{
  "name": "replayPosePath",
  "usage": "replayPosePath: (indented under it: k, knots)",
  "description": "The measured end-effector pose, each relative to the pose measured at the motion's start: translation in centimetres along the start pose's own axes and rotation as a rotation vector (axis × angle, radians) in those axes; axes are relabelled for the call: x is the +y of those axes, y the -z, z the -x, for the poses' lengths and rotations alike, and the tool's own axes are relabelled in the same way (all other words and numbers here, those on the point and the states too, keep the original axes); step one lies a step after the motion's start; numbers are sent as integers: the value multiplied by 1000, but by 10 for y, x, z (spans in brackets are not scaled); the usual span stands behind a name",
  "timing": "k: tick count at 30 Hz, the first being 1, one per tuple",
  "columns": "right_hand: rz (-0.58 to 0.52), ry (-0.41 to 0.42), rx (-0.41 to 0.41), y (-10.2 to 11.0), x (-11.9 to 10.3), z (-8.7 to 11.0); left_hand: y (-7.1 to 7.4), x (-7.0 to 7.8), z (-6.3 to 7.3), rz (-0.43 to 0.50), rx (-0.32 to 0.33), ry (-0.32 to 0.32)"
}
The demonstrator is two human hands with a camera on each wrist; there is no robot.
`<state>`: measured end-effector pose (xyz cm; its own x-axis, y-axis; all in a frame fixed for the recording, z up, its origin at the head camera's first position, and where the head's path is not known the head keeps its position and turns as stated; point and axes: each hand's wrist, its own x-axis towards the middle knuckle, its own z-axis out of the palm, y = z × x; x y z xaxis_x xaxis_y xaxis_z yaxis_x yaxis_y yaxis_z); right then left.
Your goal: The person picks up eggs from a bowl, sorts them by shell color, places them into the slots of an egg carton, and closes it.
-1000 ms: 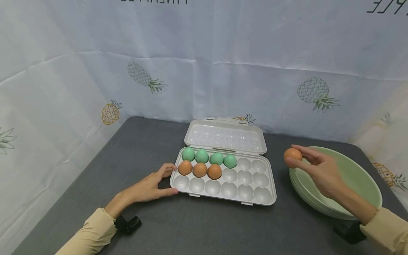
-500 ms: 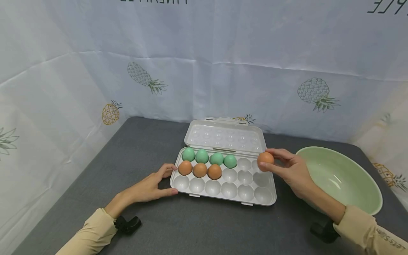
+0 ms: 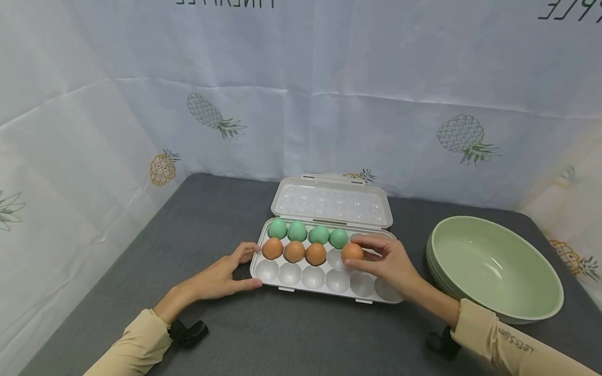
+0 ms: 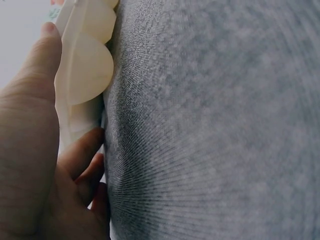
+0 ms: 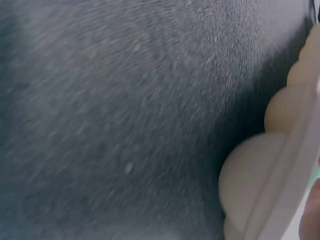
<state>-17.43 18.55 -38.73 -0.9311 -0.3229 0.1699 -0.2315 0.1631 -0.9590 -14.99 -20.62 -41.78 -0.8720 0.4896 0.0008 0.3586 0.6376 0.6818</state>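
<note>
An egg carton [image 3: 329,298] lies on the dark table with its lid folded back. Green eggs [image 3: 319,235] line its far row. Three orange eggs [image 3: 294,251] occupy the left of its middle row. My left hand [image 3: 221,274] holds the carton's left end, thumb at the near corner and fingers bent against the side; the left wrist view shows this thumb [image 4: 44,50] along the rim. Above the middle row, just right of the third orange egg, my right hand [image 3: 390,263] pinches another orange egg [image 3: 352,253] between thumb and fingers. Whether that egg touches its cup, I cannot tell.
To the right stands a stack of light green bowls [image 3: 494,271]. The carton's lid [image 3: 332,201] lies toward the back, near a white curtain [image 3: 329,120] with pineapple prints. The right wrist view mostly shows the table [image 5: 125,110] and the carton's underside cups [image 5: 250,180].
From beside the bowls, my right hand has carried the orange egg leftward over the carton to the middle row. My left hand stays at the carton's left end.
</note>
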Motion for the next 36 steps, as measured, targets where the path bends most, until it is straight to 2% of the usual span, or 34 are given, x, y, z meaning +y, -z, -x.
replayPosePath:
  k: [7,14,19,25,30,33,36]
  knots:
    - [31,23,-61,-15,4,-7,-1,-1,0,-2,0,-11]
    - [58,-51,-79,-19,8,-9,-1,-3,0,-9,5,-23]
    - [115,-40,-74,-21,9,-8,-1,-2,0,1,5,-25]
    - [284,17,-12,-21,9,-9,0,-1,0,-4,8,-20]
    - [362,50,25,-14,11,-7,1,-1,0,-4,5,-24]
    - [453,94,105,-5,12,-6,1,-1,0,-1,3,-24]
    - [555,104,231,6,13,-5,0,-1,0,-3,1,-23]
